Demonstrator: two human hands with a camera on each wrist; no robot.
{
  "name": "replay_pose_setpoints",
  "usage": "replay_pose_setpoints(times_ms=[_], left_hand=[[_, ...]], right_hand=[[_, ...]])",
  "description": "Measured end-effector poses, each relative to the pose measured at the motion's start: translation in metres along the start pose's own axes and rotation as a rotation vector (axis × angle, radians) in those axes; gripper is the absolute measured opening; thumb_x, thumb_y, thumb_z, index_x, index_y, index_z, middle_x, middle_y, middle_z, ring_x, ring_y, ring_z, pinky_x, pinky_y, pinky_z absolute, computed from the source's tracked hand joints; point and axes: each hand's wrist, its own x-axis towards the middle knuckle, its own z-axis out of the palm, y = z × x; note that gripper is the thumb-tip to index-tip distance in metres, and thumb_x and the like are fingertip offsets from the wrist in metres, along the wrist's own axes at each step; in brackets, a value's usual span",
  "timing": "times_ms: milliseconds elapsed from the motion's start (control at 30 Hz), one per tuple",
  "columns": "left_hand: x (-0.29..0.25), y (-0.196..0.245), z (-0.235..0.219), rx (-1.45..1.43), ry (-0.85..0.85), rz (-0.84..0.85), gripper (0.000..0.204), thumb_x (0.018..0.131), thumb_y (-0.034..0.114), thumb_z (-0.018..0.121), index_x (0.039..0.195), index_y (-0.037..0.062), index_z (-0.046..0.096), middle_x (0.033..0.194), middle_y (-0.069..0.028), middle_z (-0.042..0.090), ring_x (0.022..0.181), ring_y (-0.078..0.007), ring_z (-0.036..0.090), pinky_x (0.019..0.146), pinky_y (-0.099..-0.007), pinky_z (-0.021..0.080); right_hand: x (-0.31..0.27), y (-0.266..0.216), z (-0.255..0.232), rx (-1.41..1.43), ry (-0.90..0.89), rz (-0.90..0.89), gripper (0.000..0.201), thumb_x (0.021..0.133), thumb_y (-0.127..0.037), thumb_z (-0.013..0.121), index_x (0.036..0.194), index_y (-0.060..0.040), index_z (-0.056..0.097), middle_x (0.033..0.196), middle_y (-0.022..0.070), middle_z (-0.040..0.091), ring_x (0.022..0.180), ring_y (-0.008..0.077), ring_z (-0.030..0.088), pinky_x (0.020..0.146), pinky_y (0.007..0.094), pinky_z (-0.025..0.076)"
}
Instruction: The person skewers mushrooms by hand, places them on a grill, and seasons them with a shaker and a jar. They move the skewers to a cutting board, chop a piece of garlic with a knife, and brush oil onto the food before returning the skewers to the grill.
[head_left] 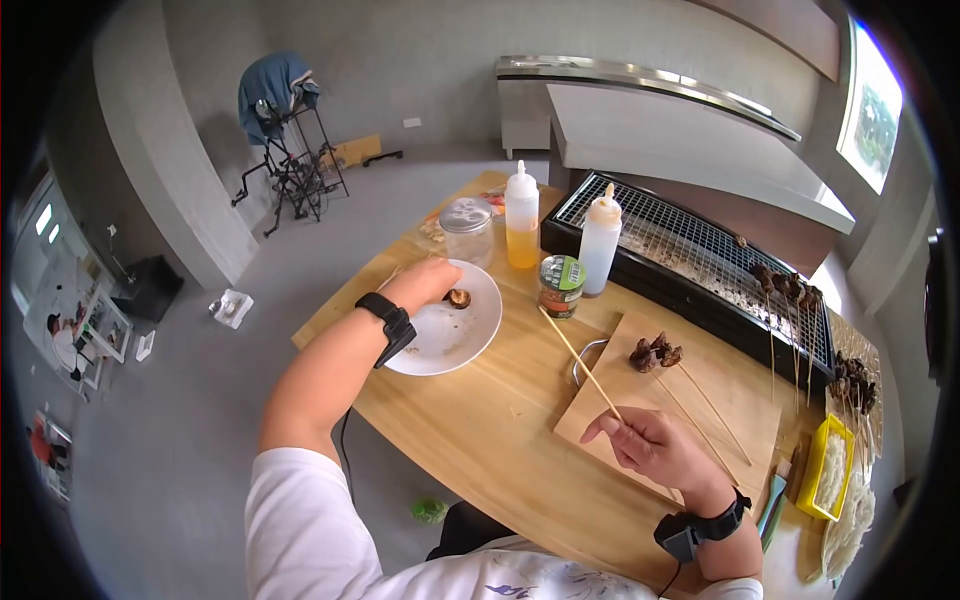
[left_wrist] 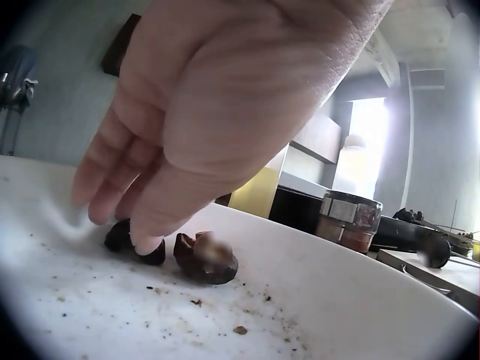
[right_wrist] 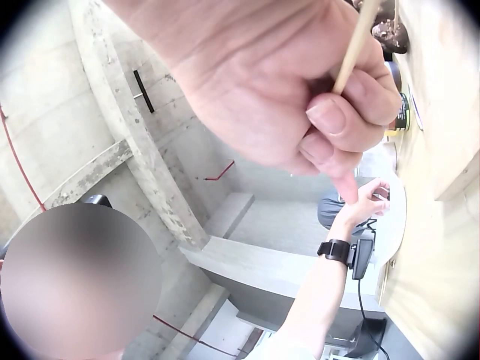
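My left hand [head_left: 428, 285] reaches down into a white plate [head_left: 470, 345]. In the left wrist view its thumb and fingers pinch a dark brown mushroom [left_wrist: 118, 237] low on the plate, partly hidden by the thumb. Right beside it another mushroom [left_wrist: 208, 262] lies with its pale inside showing. My right hand [head_left: 645, 442] grips a bare wooden skewer [head_left: 580, 362], which slants up and left from the fingers toward the plate. Under and beyond that hand, a wooden board [head_left: 610, 385] bears skewers with dark mushroom pieces [head_left: 656, 353] at their far ends.
Behind the plate stand a glass jar [head_left: 467, 243], two squeeze bottles [head_left: 522, 225] and a green-labelled container [head_left: 561, 288]. A long black grill [head_left: 680, 265] with loaded skewers lies beyond the board. To the right are a yellow tray [head_left: 828, 470] of white food and more skewers [head_left: 855, 385].
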Motion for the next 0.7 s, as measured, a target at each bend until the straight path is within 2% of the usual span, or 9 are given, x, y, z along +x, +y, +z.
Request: replay_pose_setpoints(times_ms=[67,200,267,300,367,400,467,633,700], left_hand=[[-0.001,-0.004,0.004,-0.007,-0.001,0.021,0.017,0.067,-0.001,0.063,0.082,0.0035,0.057,0.087,-0.0157,0.061,0.086,-0.0331,0.058,0.071,-0.0402,0.046],[-0.01,-0.006,-0.011,-0.027,-0.028,0.01,0.018,0.066,-0.001,0.064,0.081,0.0019,0.054,0.082,-0.0146,0.06,0.081,-0.0313,0.059,0.067,-0.0384,0.046],[-0.026,0.004,-0.04,-0.283,0.127,-0.093,0.019,0.068,0.002,0.067,0.082,0.001,0.054,0.077,-0.0133,0.062,0.073,-0.0265,0.062,0.062,-0.0324,0.049],[-0.032,0.012,-0.051,-0.276,0.125,-0.085,0.019,0.068,0.002,0.067,0.082,0.001,0.054,0.077,-0.0133,0.062,0.073,-0.0265,0.062,0.062,-0.0324,0.049],[-0.043,0.032,-0.066,-1.095,0.122,-0.097,0.021,0.073,-0.001,0.066,0.085,0.0027,0.048,0.075,-0.0046,0.057,0.067,-0.0129,0.057,0.06,-0.0253,0.048],[-0.047,0.045,-0.072,-1.087,0.12,-0.087,0.021,0.073,-0.001,0.066,0.085,0.0027,0.048,0.075,-0.0046,0.057,0.067,-0.0129,0.057,0.06,-0.0253,0.048],[-0.052,0.08,-0.079,-1.389,0.223,0.069,0.02,0.077,-0.001,0.064,0.089,0.0024,0.048,0.079,-0.0027,0.056,0.069,-0.0088,0.056,0.06,-0.0209,0.048],[-0.045,0.141,-0.082,-1.413,0.386,0.226,0.021,0.079,0.002,0.063,0.097,0.0007,0.053,0.08,-0.0019,0.058,0.067,-0.0057,0.056,0.058,-0.0199,0.047],[-0.036,0.153,-0.088,-1.46,0.381,0.237,0.02,0.08,0.003,0.063,0.097,0.0001,0.053,0.079,-0.0022,0.058,0.068,-0.0061,0.058,0.057,-0.0195,0.048]], right_hand=[[0.0,0.0,0.001,-0.017,-0.003,0.01,0.027,0.095,-0.023,0.044,0.092,-0.0038,0.063,0.05,-0.0012,0.037,0.046,0.0066,0.035,0.044,0.0246,0.032],[0.001,0.006,0.004,-0.143,-0.01,-0.036,0.026,0.094,-0.024,0.045,0.093,-0.0057,0.064,0.05,0.0002,0.039,0.047,0.0091,0.038,0.046,0.0262,0.034],[0.0,0.005,0.004,-0.105,0.008,-0.052,0.027,0.095,-0.024,0.044,0.094,-0.0058,0.064,0.05,0.0011,0.04,0.047,0.01,0.039,0.047,0.0268,0.035],[0.0,0.004,0.004,-0.069,0.02,-0.067,0.028,0.095,-0.024,0.042,0.095,-0.0058,0.063,0.051,0.0019,0.04,0.048,0.0109,0.039,0.047,0.0274,0.035],[-0.001,-0.002,0.0,-0.021,0.02,-0.036,0.029,0.096,-0.024,0.04,0.096,-0.0056,0.063,0.052,0.0025,0.041,0.049,0.0114,0.039,0.049,0.0279,0.036],[-0.002,-0.004,-0.002,0.02,0.012,-0.003,0.03,0.096,-0.023,0.038,0.098,-0.0054,0.062,0.053,0.003,0.041,0.05,0.0119,0.04,0.05,0.0284,0.036],[-0.004,-0.004,-0.004,0.027,0.036,-0.014,0.03,0.096,-0.022,0.037,0.101,-0.005,0.061,0.054,0.0032,0.042,0.05,0.0121,0.04,0.05,0.0284,0.036],[-0.014,-0.009,-0.014,-0.03,0.147,-0.06,0.028,0.094,-0.016,0.037,0.111,-0.003,0.056,0.055,0.0035,0.04,0.051,0.0125,0.039,0.052,0.0285,0.037],[-0.017,-0.008,-0.016,-0.064,0.212,-0.174,0.028,0.095,-0.012,0.037,0.113,0.0004,0.054,0.055,-0.0003,0.034,0.049,0.0083,0.035,0.048,0.0229,0.033]])
